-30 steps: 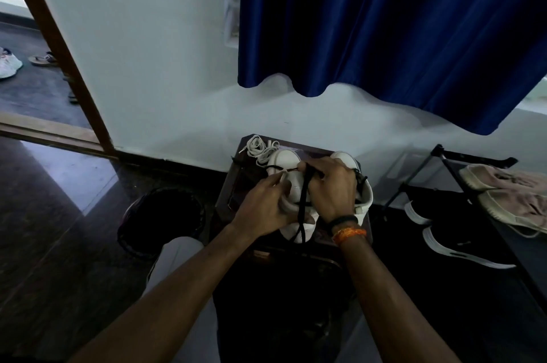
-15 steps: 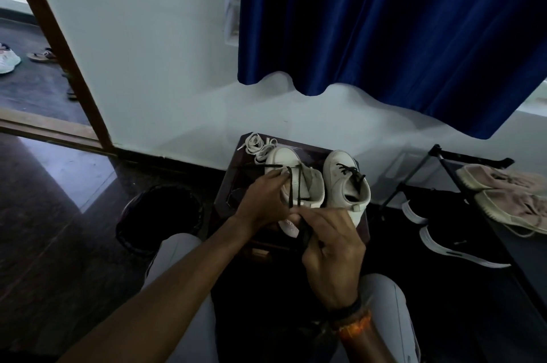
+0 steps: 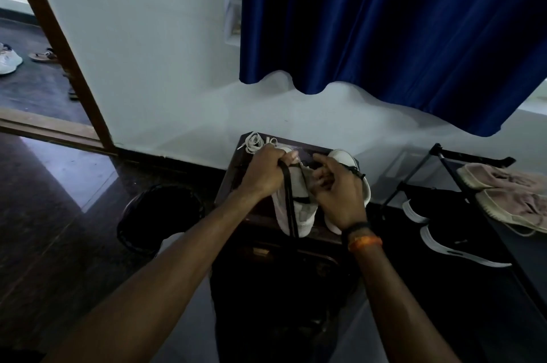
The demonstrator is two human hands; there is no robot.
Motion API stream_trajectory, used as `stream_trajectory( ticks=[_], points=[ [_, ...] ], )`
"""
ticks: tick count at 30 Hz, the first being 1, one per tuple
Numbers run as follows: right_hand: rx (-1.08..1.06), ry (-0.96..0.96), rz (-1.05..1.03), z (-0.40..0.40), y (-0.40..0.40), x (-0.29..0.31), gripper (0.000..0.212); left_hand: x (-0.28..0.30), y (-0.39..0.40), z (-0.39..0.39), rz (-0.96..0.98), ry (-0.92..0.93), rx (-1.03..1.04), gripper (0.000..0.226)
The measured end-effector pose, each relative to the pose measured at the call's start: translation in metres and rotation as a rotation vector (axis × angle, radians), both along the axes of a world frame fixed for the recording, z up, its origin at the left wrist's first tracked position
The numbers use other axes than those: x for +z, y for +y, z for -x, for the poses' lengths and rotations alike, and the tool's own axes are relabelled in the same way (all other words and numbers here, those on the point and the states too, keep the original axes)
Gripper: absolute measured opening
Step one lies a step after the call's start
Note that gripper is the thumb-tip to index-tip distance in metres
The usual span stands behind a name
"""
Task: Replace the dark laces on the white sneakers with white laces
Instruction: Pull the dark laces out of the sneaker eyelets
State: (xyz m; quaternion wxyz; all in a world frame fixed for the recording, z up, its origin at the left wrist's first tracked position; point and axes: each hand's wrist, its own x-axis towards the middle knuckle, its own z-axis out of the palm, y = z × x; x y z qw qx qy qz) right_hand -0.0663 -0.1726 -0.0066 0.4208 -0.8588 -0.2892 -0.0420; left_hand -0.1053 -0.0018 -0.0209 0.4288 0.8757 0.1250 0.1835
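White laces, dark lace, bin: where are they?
white laces (image 3: 254,142), head view, coiled bundle.
dark lace (image 3: 289,202), head view, hanging strand.
black bin (image 3: 161,214), head view, rim.

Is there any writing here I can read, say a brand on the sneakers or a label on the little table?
None can be read.
left sneaker: no brand or word shows on it.
right sneaker: mostly hidden behind the right hand; no text visible.
small dark table: a pale patch on its front, too dim to read.
black shoes: white stripes only, no lettering.
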Motion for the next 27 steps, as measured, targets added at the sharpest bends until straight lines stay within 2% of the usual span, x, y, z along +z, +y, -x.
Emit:
stream_trajectory(
  ticks=[2,5,7,11,13,15,17,21,27],
  points=[
    [0.033,-0.044,0.184,-0.012,0.014,0.002,0.051,0.007,0.004,0.001,0.03,-0.008,-0.069,0.053],
    [0.062,-0.143,0.409,-0.021,0.034,0.001,0.019,0.007,-0.001,0.008,-0.016,-0.088,-0.143,0.039],
    [0.06,-0.214,0.435,-0.024,0.04,-0.002,0.02,-0.004,-0.004,0.009,-0.024,-0.104,-0.177,0.032],
    [0.1,-0.268,0.401,-0.028,0.035,-0.011,0.037,-0.03,-0.005,0.015,0.012,-0.158,-0.187,0.024],
    [0.066,-0.242,0.322,-0.029,0.031,-0.014,0.04,-0.039,-0.008,0.021,-0.011,-0.17,-0.169,0.041],
    [0.007,-0.216,0.228,-0.029,0.03,-0.017,0.029,-0.048,-0.009,0.027,-0.108,-0.138,-0.182,0.061],
    [-0.01,-0.188,0.161,-0.028,0.029,-0.019,0.015,-0.057,-0.009,0.031,-0.181,-0.121,-0.192,0.072],
    [0.008,-0.188,0.068,-0.019,0.023,-0.025,0.012,-0.064,-0.009,0.03,-0.183,-0.129,-0.176,0.065],
    [-0.048,-0.228,-0.136,0.016,0.005,-0.009,0.027,-0.049,-0.011,0.03,-0.249,-0.089,-0.143,0.053]
  ],
)
